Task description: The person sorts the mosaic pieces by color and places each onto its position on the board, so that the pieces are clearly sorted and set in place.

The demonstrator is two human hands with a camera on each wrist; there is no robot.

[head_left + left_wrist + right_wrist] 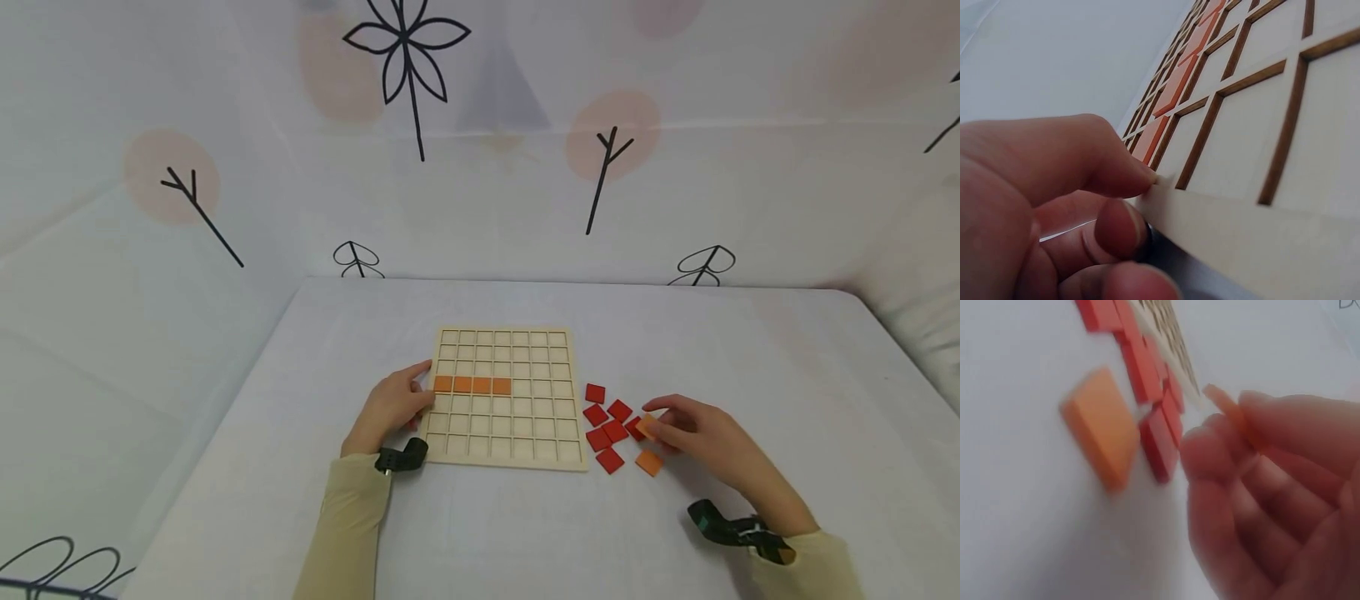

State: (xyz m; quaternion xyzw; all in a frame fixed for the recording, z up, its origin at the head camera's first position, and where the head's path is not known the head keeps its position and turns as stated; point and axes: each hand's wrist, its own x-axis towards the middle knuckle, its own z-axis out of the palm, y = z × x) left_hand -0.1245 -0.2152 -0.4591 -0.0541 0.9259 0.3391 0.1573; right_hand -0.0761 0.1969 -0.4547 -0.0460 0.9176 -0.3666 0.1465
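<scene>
A pale wooden grid board lies flat on the white table, with several orange tiles set in one row at its left side. My left hand grips the board's left edge, thumb on top and fingers curled under it. My right hand pinches one orange tile between thumb and fingers, just right of the board. In the right wrist view that orange tile stands on edge in my fingertips, above the loose pieces.
Several loose red tiles lie in a cluster right of the board, with one more orange tile beside them. The table is covered in white cloth, and printed fabric walls stand behind and at both sides.
</scene>
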